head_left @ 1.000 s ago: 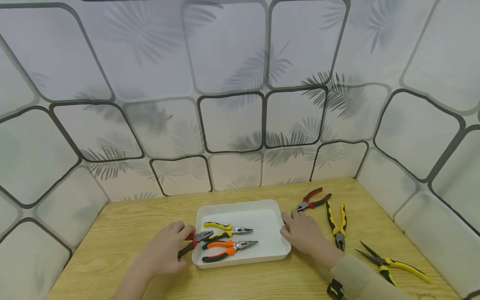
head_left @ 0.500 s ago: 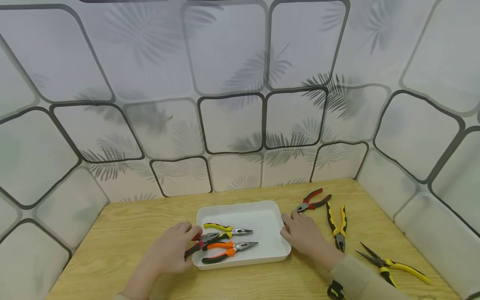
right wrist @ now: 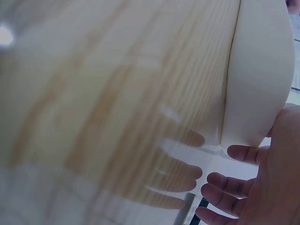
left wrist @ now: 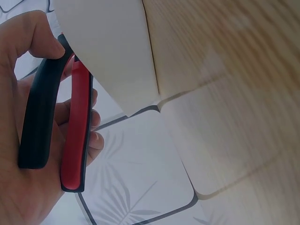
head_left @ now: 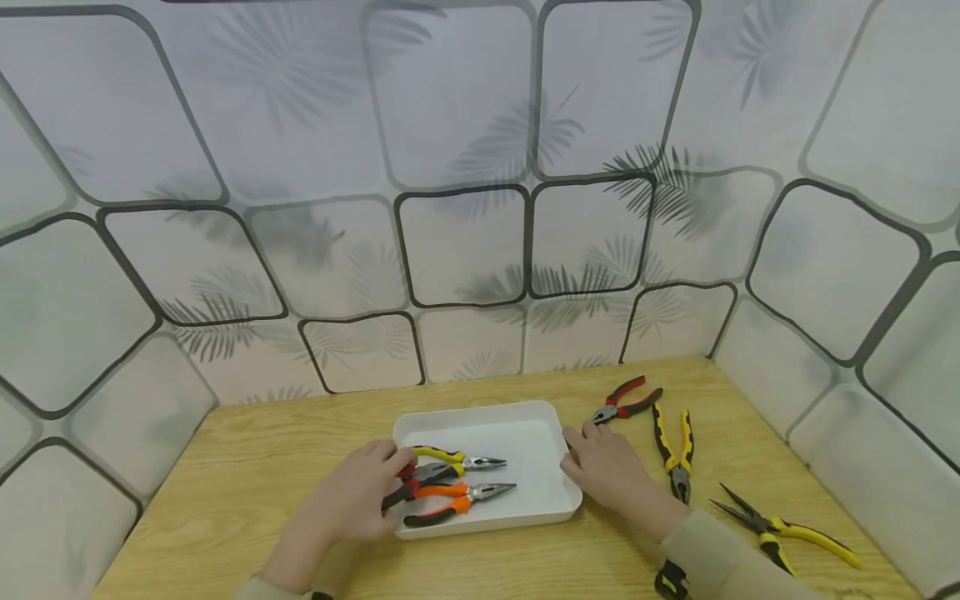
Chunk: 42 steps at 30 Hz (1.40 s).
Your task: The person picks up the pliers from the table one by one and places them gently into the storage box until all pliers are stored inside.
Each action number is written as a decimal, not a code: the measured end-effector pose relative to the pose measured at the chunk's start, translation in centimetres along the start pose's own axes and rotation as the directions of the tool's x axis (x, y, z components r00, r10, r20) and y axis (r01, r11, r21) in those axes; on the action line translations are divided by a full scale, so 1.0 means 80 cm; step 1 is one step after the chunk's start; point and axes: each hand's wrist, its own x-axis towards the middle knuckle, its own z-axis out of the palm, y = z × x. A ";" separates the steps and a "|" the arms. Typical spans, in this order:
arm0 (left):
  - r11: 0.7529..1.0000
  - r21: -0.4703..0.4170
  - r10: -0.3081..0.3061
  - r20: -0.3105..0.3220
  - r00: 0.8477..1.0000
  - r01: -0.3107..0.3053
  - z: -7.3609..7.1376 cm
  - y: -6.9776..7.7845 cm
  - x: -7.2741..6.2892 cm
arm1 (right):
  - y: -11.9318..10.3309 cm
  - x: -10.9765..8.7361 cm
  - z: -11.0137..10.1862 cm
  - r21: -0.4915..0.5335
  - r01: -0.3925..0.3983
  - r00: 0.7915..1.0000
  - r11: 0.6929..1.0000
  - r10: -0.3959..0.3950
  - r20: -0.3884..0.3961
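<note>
My left hand (head_left: pixel 351 493) grips red-and-black pliers (head_left: pixel 429 474) by the handles, above the left end of a white tray (head_left: pixel 536 454). In the left wrist view, both handles (left wrist: pixel 77 131) lie between the thumb and fingers, while the tray wall hides the jaws. Inside the tray are yellow-and-black long-nose pliers (head_left: pixel 447 455) and orange-and-black long-nose pliers (head_left: pixel 459 502), noses pointing right. The held pliers overlap the yellow handles in the head view. My right hand (head_left: pixel 609 468) rests against the tray's right side, its fingers loosely extended in the right wrist view.
To the right on the wooden table (head_left: pixel 300 425) lie small red-and-black pliers (head_left: pixel 624 405), yellow-and-black pliers (head_left: pixel 678 467) and yellow-handled long-nose pliers (head_left: pixel 772 525). Patterned walls (head_left: pixel 465 250) stand behind the table and at both sides.
My left hand has moved right with the red-and-black pliers, from the tray's left edge to over its inside. The right hand and the tray stay in place.
</note>
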 end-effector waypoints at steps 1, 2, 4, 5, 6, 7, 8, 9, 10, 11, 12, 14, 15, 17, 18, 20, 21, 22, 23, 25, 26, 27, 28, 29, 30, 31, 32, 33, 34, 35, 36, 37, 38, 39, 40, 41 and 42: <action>1.000 -0.001 0.003 0.003 1.000 -0.003 0.000 0.001 0.001 | 0.000 0.000 0.000 -0.002 -0.004 1.000 1.000 0.004 0.006; 1.000 -0.004 0.005 0.007 1.000 -0.005 0.000 0.001 0.003 | -0.001 0.000 -0.001 0.000 -0.011 1.000 1.000 0.011 0.021; 1.000 -0.006 0.002 0.018 1.000 -0.002 0.000 0.002 0.005 | -0.001 0.000 -0.002 -0.004 -0.018 0.999 1.000 0.018 0.034; 1.000 -0.008 0.003 0.021 1.000 -0.003 0.000 0.002 0.006 | -0.001 0.000 -0.002 -0.005 -0.019 0.999 1.000 0.019 0.038; 1.000 -0.009 0.002 0.027 1.000 -0.002 0.000 0.003 0.007 | -0.001 0.000 -0.002 -0.005 -0.019 0.999 1.000 0.019 0.038; 1.000 -0.010 0.003 0.032 0.999 -0.002 0.000 0.003 0.008 | -0.001 0.000 -0.001 -0.005 -0.018 0.999 1.000 0.018 0.038; 1.000 -0.008 0.006 0.034 0.999 -0.006 0.000 0.003 0.009 | 0.000 0.000 -0.001 -0.005 -0.016 0.999 1.000 0.016 0.034; 1.000 -0.007 0.008 0.039 0.999 -0.008 -0.001 0.004 0.010 | 0.001 0.000 0.000 -0.007 -0.012 1.000 1.000 0.012 0.029; 1.000 -0.010 0.010 0.043 0.999 -0.009 -0.001 0.004 0.011 | 0.001 0.000 0.001 -0.008 -0.008 1.000 1.000 0.008 0.023; 1.000 -0.011 0.009 0.046 0.999 -0.009 -0.001 0.005 0.012 | 0.002 0.001 0.002 -0.009 -0.003 1.000 1.000 0.003 0.015; 1.000 -0.012 0.007 0.053 0.999 -0.006 0.000 0.005 0.014 | 0.003 0.001 0.005 -0.012 0.005 1.000 1.000 -0.005 0.001; 1.000 -0.012 0.009 0.056 0.998 -0.009 0.001 0.006 0.016 | 0.005 0.001 0.007 -0.012 0.011 1.000 1.000 -0.012 -0.010; 1.000 -0.014 0.009 0.059 0.998 -0.008 0.001 0.006 0.017 | 0.005 0.001 0.008 -0.009 0.015 1.000 1.000 -0.016 -0.016; 1.000 -0.020 0.016 0.055 0.998 -0.015 0.003 0.006 0.019 | 0.005 0.001 0.007 -0.007 0.013 1.000 1.000 -0.013 -0.010; 1.000 -0.023 0.021 0.053 0.998 -0.020 0.004 0.006 0.021 | 0.005 0.001 0.007 -0.007 0.010 1.000 1.000 -0.010 -0.004; 0.999 -0.033 0.029 0.048 0.998 -0.028 0.006 0.006 0.023 | 0.005 0.001 0.005 -0.005 0.000 1.000 1.000 0.000 0.016; 0.999 -0.040 0.033 0.044 0.998 -0.031 0.007 0.006 0.024 | 0.004 0.001 0.005 -0.006 -0.004 1.000 1.000 0.004 0.021; 0.998 -0.046 0.036 0.040 0.999 -0.034 0.008 0.006 0.025 | 0.004 0.000 0.004 -0.009 -0.008 1.000 1.000 0.008 0.027; 0.998 -0.049 0.040 0.033 0.999 -0.038 0.009 0.006 0.027 | 0.004 0.000 0.004 -0.010 -0.009 1.000 1.000 0.009 0.026; 0.997 -0.059 0.051 0.018 0.999 -0.049 0.011 0.007 0.029 | 0.004 0.000 0.004 -0.008 -0.007 1.000 1.000 0.007 0.016; 0.997 -0.060 0.058 0.007 0.998 -0.057 0.012 0.007 0.030 | 0.003 0.000 0.004 -0.006 -0.006 1.000 1.000 0.006 0.012; 0.996 -0.062 0.065 -0.005 0.998 -0.065 0.012 0.008 0.031 | 0.004 0.000 0.005 -0.009 0.002 1.000 1.000 -0.002 -0.001; 0.995 -0.061 0.072 -0.014 0.997 -0.073 0.012 0.008 0.032 | 0.004 0.000 0.005 -0.008 0.003 1.000 1.000 -0.003 -0.003; 0.995 -0.058 0.079 -0.022 0.997 -0.080 0.013 0.009 0.033 | 0.004 0.000 0.006 -0.006 0.004 1.000 1.000 -0.004 -0.003; 0.995 -0.056 0.084 -0.026 0.996 -0.085 0.013 0.009 0.034 | 0.004 0.000 0.006 -0.004 0.006 1.000 1.000 -0.006 -0.004; 0.995 -0.053 0.086 -0.028 0.996 -0.087 0.012 0.010 0.035 | 0.004 0.000 0.006 -0.004 0.003 1.000 1.000 -0.003 0.004; 0.995 -0.046 0.088 -0.027 0.996 -0.089 0.012 0.010 0.036 | 0.004 0.000 0.006 -0.004 0.001 1.000 1.000 -0.001 0.009; 0.995 -0.039 0.090 -0.025 0.996 -0.091 0.012 0.011 0.037 | 0.004 0.000 0.006 -0.005 -0.001 1.000 1.000 0.001 0.014; 0.995 -0.033 0.089 -0.014 0.996 -0.089 0.012 0.011 0.038 | 0.003 0.000 0.004 -0.002 -0.008 1.000 1.000 0.008 0.027; 0.996 -0.027 0.087 -0.003 0.996 -0.087 0.012 0.011 0.039 | 0.003 0.000 0.004 -0.002 -0.009 0.999 1.000 0.009 0.032; 0.996 -0.023 0.086 0.008 0.996 -0.086 0.011 0.012 0.041 | 0.004 0.000 0.004 -0.002 -0.010 0.999 1.000 0.011 0.034; 0.996 -0.016 0.084 0.020 0.996 -0.083 0.011 0.012 0.042 | 0.004 0.000 0.004 -0.006 -0.013 0.999 1.000 0.013 0.039; 0.997 -0.006 0.082 0.031 0.996 -0.082 0.011 0.013 0.044 | 0.004 0.000 0.004 -0.007 -0.013 0.999 1.000 0.014 0.039; 0.997 -0.002 0.082 0.039 0.996 -0.082 0.011 0.013 0.045 | 0.004 0.000 0.004 -0.010 -0.013 0.999 1.000 0.014 0.040; 0.997 0.003 0.083 0.045 0.996 -0.083 0.010 0.013 0.046 | 0.004 0.000 0.004 -0.010 -0.013 0.999 1.000 0.014 0.039; 0.996 0.009 0.087 0.046 0.995 -0.088 0.010 0.013 0.048 | 0.004 0.001 0.004 -0.012 -0.014 0.999 1.000 0.014 0.040; 0.996 0.013 0.092 0.047 0.995 -0.093 0.010 0.013 0.049 | 0.004 0.001 0.005 -0.012 -0.013 0.999 1.000 0.013 0.036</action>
